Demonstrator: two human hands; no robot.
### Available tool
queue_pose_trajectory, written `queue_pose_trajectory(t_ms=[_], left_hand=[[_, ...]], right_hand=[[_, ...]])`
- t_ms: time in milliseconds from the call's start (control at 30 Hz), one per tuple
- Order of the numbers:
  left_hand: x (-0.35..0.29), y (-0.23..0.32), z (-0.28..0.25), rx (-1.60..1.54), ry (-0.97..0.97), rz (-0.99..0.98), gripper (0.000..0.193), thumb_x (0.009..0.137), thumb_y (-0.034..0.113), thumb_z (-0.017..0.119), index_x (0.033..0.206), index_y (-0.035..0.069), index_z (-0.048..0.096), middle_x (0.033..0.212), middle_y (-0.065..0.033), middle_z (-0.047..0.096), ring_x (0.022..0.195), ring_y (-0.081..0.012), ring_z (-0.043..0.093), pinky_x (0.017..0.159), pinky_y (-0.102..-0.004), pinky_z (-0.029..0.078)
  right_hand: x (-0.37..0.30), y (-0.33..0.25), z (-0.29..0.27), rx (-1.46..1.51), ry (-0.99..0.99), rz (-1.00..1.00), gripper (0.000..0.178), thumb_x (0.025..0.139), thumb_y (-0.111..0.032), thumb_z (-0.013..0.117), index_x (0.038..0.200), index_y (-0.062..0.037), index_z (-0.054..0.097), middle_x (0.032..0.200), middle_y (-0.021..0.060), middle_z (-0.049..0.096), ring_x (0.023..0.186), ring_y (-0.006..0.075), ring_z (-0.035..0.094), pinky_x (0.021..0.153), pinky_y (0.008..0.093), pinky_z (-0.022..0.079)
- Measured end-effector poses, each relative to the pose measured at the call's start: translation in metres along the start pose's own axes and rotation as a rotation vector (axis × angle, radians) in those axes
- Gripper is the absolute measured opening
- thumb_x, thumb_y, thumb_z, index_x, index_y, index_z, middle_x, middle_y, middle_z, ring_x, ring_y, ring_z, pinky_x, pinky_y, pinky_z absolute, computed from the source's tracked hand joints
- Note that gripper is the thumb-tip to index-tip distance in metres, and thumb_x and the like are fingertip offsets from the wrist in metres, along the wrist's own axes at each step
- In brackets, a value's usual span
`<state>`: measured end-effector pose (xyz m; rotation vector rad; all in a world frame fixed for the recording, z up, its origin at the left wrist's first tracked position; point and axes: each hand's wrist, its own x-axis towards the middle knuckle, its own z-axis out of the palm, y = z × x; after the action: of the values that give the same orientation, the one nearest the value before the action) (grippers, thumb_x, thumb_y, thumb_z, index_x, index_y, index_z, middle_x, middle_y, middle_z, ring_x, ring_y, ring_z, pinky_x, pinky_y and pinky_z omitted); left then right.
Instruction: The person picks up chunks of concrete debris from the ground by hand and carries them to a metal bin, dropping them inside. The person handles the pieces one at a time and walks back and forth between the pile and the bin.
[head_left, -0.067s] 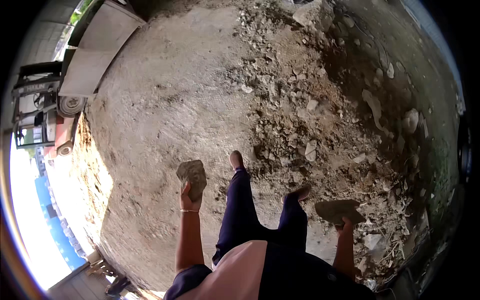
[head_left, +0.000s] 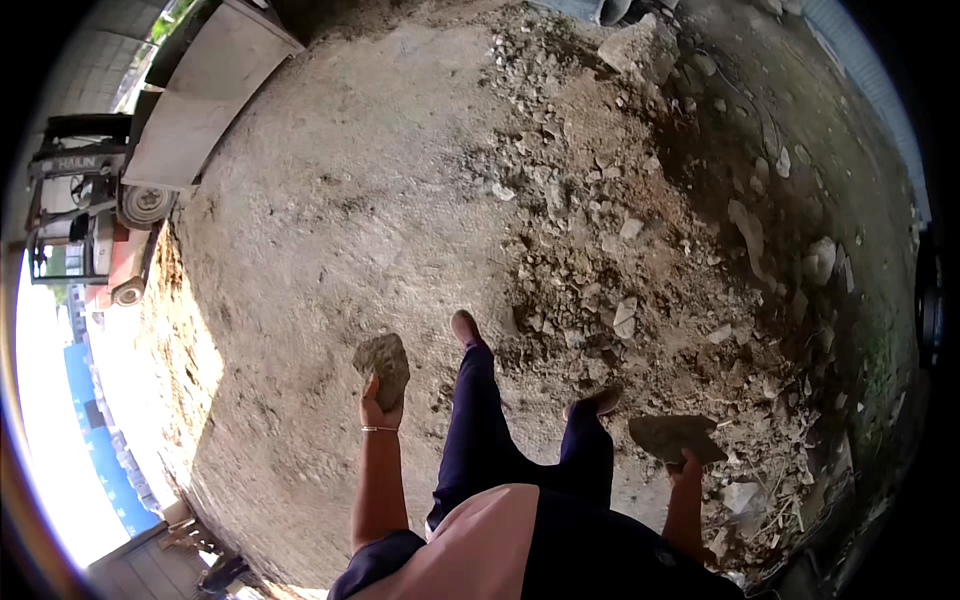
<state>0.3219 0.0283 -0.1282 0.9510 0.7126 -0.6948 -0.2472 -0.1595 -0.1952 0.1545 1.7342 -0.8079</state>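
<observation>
Along the right side of the ground (head_left: 330, 200), rubble (head_left: 600, 270) lay by the right foot (head_left: 605, 401). At upper left stood a grey panelled body (head_left: 210, 100), perhaps a container, beside a red vehicle (head_left: 122, 262). The right hand (head_left: 686, 467) held a wide dark slab (head_left: 668, 437) above the rubble; the left hand (head_left: 380, 410) held a smaller stone (head_left: 388, 362) above the ground.

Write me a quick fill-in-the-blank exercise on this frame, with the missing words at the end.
1. Between them, the left hand and right hand hold ____ flat stones.
2. A light band circles the ____ wrist.
3. Most loose rubble lies in the picture's ____ half.
4. The vehicle stands in the picture's ____ half.

Missing words: two; left; right; left.
</observation>
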Motion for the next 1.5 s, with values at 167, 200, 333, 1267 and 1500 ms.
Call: queue_pose_trajectory(t_ms=[167, 200, 333, 1267, 1500], left_hand=[[0.066, 0.076, -0.073, -0.183, 0.092, 0.010, 0.026, 0.074, 0.016, 0.048, 0.097, 0.003, 0.048, 0.097, -0.0112, 0.051, 0.089, -0.0266, 0.049, 0.076, -0.0397, 0.041], [0.078, 0.092, -0.081, -0.221, 0.052, 0.010, 0.026, 0.074, 0.015, 0.047, 0.097, 0.003, 0.048, 0.096, -0.0115, 0.051, 0.088, -0.0270, 0.049, 0.076, -0.0400, 0.041], [0.111, 0.162, -0.012, -0.268, 0.020, -0.033, 0.025, 0.073, 0.012, 0.047, 0.096, 0.005, 0.048, 0.095, -0.0097, 0.052, 0.089, -0.0263, 0.048, 0.079, -0.0401, 0.038], [0.409, 0.689, -0.022, -0.987, 0.541, 0.227, 0.017, 0.072, 0.016, 0.050, 0.086, 0.005, 0.053, 0.086, -0.0099, 0.055, 0.070, -0.0251, 0.055, 0.056, -0.0344, 0.049], [0.550, 0.861, 0.070, -0.767, 0.247, 0.203, 0.017, 0.073, 0.012, 0.046, 0.088, 0.004, 0.050, 0.085, -0.0101, 0.055, 0.076, -0.0254, 0.054, 0.065, -0.0377, 0.046]], right_hand=[[0.008, 0.071, 0.023, 0.136, -0.243, -0.002, 0.031, 0.069, -0.011, 0.042, 0.100, -0.0068, 0.044, 0.099, 0.0114, 0.046, 0.091, 0.0258, 0.045, 0.075, 0.0448, 0.039], [-0.005, 0.066, 0.064, 0.126, -0.301, -0.040, 0.031, 0.069, -0.011, 0.042, 0.100, -0.0068, 0.044, 0.099, 0.0114, 0.046, 0.091, 0.0258, 0.045, 0.075, 0.0448, 0.039], [-0.127, 0.098, 0.187, -1.860, 0.063, -0.297, 0.022, 0.057, -0.022, 0.060, 0.064, -0.0017, 0.057, 0.055, 0.0069, 0.052, 0.050, 0.0135, 0.048, 0.050, 0.0280, 0.039], [-0.386, 0.513, 1.135, -0.453, -0.669, 0.087, 0.044, 0.071, -0.010, 0.050, 0.110, -0.0049, 0.029, 0.118, 0.0115, 0.023, 0.109, 0.0308, 0.023, 0.085, 0.0449, 0.029], [-0.489, 0.617, 1.285, -0.641, -0.598, 0.011, 0.025, 0.071, -0.011, 0.046, 0.095, -0.0088, 0.041, 0.098, 0.0094, 0.044, 0.092, 0.0275, 0.041, 0.078, 0.0453, 0.034]])
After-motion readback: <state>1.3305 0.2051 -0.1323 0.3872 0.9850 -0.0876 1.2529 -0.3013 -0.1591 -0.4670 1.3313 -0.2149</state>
